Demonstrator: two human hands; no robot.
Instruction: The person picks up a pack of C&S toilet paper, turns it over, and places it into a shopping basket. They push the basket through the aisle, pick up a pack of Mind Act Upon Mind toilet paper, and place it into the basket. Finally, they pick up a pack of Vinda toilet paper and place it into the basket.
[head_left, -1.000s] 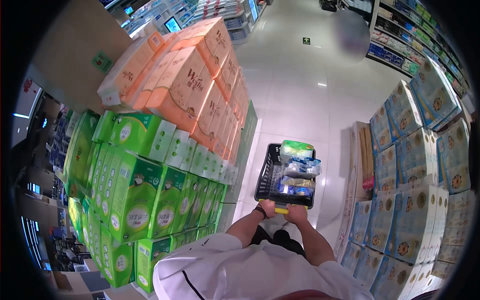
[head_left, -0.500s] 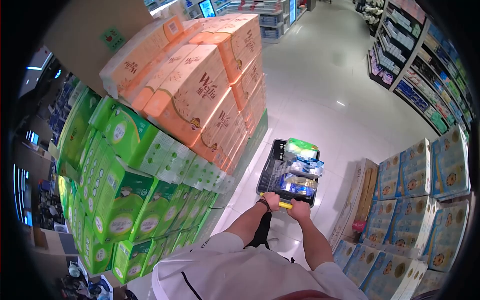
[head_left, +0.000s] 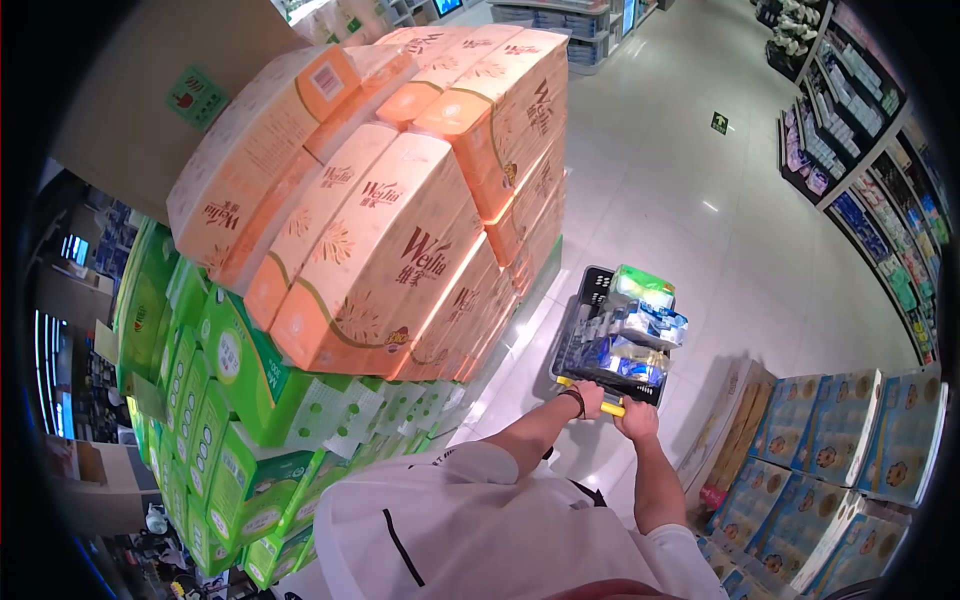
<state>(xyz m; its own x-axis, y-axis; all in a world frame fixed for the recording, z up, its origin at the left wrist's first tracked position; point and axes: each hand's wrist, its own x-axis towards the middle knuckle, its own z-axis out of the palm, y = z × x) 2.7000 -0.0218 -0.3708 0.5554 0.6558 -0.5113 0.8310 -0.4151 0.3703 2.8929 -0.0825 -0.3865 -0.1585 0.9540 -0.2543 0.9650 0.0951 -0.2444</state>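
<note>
My left hand is wrapped round the yellow handle of a black basket cart, near its left end. Close beside it, my right hand grips the same handle at the right. The black basket lies just beyond both hands. Inside it are a green pack at the far end, a blue and white pack in the middle, and blue and gold packages nearest the handle.
Orange tissue packs are stacked high on green packs close at the left. Blue packs stand at the right beside a cardboard box. Shelves curve along the upper right. A green floor sign lies on the pale floor.
The basket and both hands have shifted right in view, still together. The orange stack appears larger and closer. A green floor sign now shows ahead.
</note>
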